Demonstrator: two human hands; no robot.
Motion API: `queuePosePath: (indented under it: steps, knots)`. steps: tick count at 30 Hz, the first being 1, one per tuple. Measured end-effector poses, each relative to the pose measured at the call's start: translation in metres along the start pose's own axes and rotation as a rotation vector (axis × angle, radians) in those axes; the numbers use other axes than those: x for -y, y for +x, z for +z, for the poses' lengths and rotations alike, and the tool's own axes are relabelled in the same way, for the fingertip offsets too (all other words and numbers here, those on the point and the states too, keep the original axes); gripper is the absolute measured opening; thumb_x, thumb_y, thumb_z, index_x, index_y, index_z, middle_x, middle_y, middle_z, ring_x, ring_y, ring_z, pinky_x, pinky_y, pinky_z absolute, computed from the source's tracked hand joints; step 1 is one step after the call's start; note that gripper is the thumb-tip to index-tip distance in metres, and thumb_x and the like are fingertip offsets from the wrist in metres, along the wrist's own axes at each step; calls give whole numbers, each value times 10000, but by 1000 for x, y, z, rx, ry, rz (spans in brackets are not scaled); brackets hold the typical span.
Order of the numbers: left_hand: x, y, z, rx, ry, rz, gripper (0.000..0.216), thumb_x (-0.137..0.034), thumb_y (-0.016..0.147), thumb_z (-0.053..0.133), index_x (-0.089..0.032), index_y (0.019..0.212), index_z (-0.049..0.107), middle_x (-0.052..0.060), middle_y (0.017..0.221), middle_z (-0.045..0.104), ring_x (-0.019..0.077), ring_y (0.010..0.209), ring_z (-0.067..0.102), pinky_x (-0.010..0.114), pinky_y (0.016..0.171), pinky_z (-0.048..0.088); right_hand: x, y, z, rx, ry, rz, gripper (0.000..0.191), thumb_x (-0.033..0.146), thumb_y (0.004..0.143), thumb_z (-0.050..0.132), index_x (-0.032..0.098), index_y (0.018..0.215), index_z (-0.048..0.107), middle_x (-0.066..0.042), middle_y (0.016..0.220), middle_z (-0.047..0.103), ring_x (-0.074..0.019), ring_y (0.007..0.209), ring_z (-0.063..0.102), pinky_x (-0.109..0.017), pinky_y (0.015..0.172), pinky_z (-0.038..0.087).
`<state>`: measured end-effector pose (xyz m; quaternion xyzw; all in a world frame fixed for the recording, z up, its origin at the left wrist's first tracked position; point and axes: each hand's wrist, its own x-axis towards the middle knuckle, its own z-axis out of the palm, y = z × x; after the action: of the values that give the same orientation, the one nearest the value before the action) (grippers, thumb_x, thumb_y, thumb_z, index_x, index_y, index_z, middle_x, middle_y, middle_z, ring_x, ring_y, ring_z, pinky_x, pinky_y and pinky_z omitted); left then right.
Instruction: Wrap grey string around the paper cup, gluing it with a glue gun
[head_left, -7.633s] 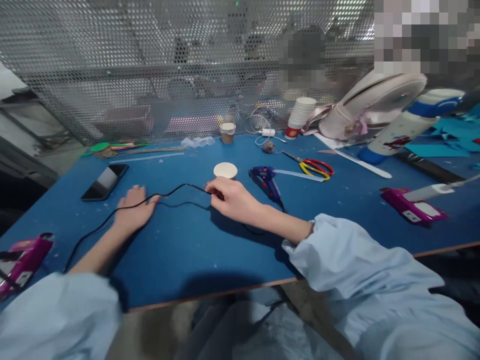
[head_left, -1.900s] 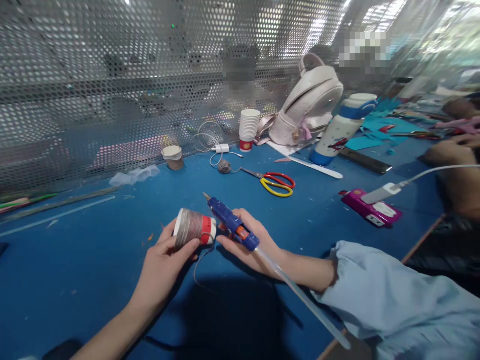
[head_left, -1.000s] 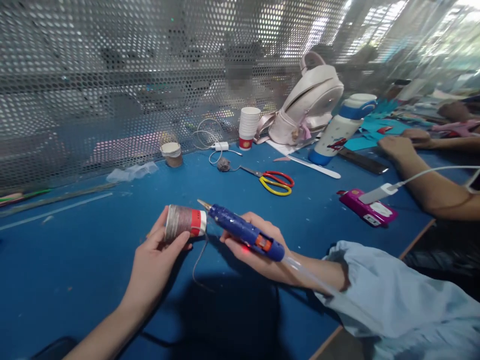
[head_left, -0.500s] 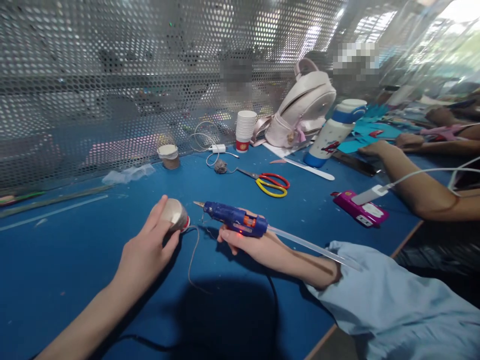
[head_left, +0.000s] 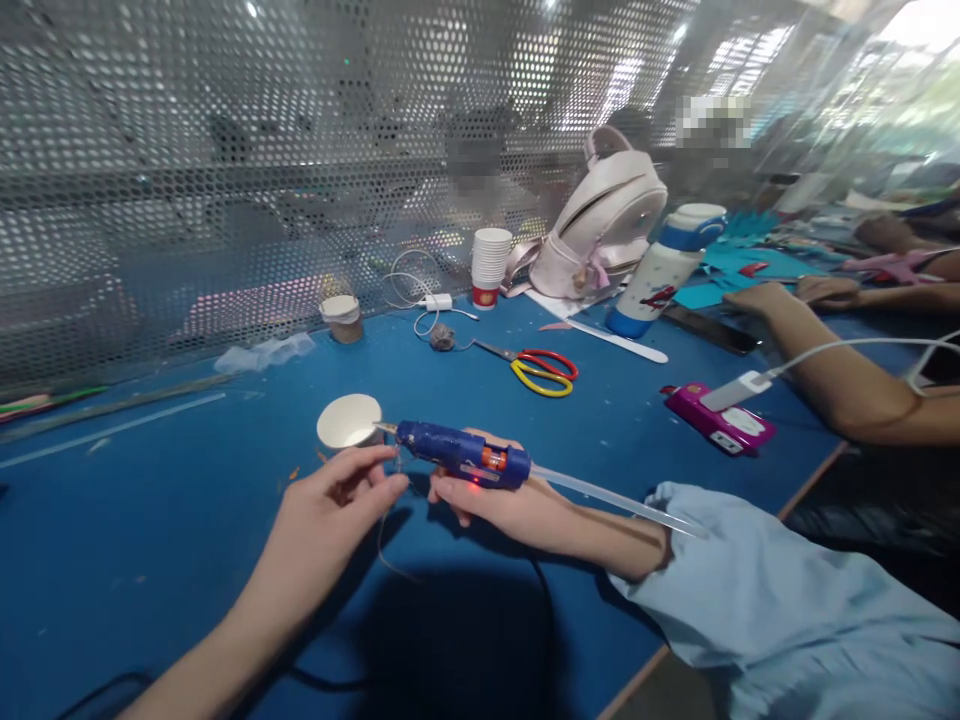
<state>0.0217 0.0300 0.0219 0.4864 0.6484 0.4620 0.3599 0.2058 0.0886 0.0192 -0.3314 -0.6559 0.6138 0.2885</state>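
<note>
Blue glue gun (head_left: 457, 453) — the right hand (head_left: 506, 508) grips it.

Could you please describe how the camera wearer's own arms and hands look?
Both the left hand and the right hand are bare, with no gloves. The right arm wears a loose, wrinkled, light blue sleeve that ends partway along the forearm. The left forearm is uncovered as far as it shows; any sleeve there is out of frame.
</note>
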Motion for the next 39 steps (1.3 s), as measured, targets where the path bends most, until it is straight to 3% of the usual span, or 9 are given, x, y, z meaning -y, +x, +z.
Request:
queuePosePath:
  steps: [2, 5, 9, 17, 21, 26, 32, 36, 39]
  knots:
    - [1, 0, 5, 51, -189, -195, 305, -430, 661, 756, -170, 812, 706, -46, 537, 510, 57, 448, 396, 175, 412, 286, -2, 0, 1, 17, -16, 0, 194, 338, 772, 647, 170, 840, 577, -5, 772, 648, -78, 535, 544, -224, 534, 456]
    - [3, 1, 6, 135, -363, -306, 347, -465, 632, 779, -148, 690, 652, -52, 523, 506, 20, 396, 307, 160, 375, 210, -5, 2, 0, 32, -23, -1, 184, 342, 782, 637, 173, 819, 575, 10, 734, 632, -78, 532, 540, -222, 534, 456]
    - [5, 1, 2, 206, -412, -343, 379, -471, 616, 791, -138, 623, 611, -53, 503, 500, 10, 365, 289, 157, 348, 204, -9, 4, -1, 46, -66, 7, 170, 335, 791, 631, 172, 787, 581, 30, 661, 601, -75, 523, 533, -209, 530, 446]
    - [11, -5, 1, 205, -272, -323, 402, -516, 694, 716, -156, 603, 563, -72, 402, 440, 41, 330, 364, 164, 345, 270, -11, 6, -3, 32, 2, 3, 271, 399, 821, 594, 153, 710, 618, 39, 518, 522, -73, 491, 466, -203, 510, 373]
    - [15, -6, -7, 132, -293, -324, 397, -495, 693, 726, -157, 588, 546, -68, 415, 450, 42, 339, 362, 164, 341, 290, -16, 12, -11, -56, 151, -27, 288, 418, 827, 601, 156, 707, 622, 36, 497, 514, -71, 470, 431, -207, 477, 301]
    - [11, -5, -20, -76, -439, -265, 377, -446, 649, 775, -173, 610, 518, -75, 487, 458, 34, 360, 304, 148, 304, 252, -20, 18, -15, -86, 206, -61, 267, 406, 801, 630, 159, 701, 630, 27, 511, 525, -77, 473, 442, -206, 465, 290]
    - [-5, -21, -14, -134, -564, -271, 482, -442, 747, 702, -198, 524, 352, -97, 443, 276, 41, 358, 229, 163, 297, 244, -25, 27, -16, -144, 189, -42, 259, 402, 775, 636, 158, 687, 629, 25, 498, 528, -79, 460, 439, -206, 444, 274]
    - [-11, -30, -7, -126, -652, -248, 407, -370, 728, 740, -187, 566, 414, -83, 502, 368, 49, 416, 319, 172, 361, 352, -28, 28, -18, -154, 149, -40, 271, 421, 768, 640, 160, 696, 635, 26, 492, 526, -83, 464, 435, -213, 455, 289]
    - [-10, -29, -19, -221, -623, -276, 278, -261, 758, 720, -170, 612, 502, -58, 528, 463, 62, 483, 453, 166, 462, 439, -25, 26, -19, -145, 109, -40, 287, 437, 780, 625, 161, 701, 634, 29, 485, 518, -84, 471, 437, -215, 463, 289]
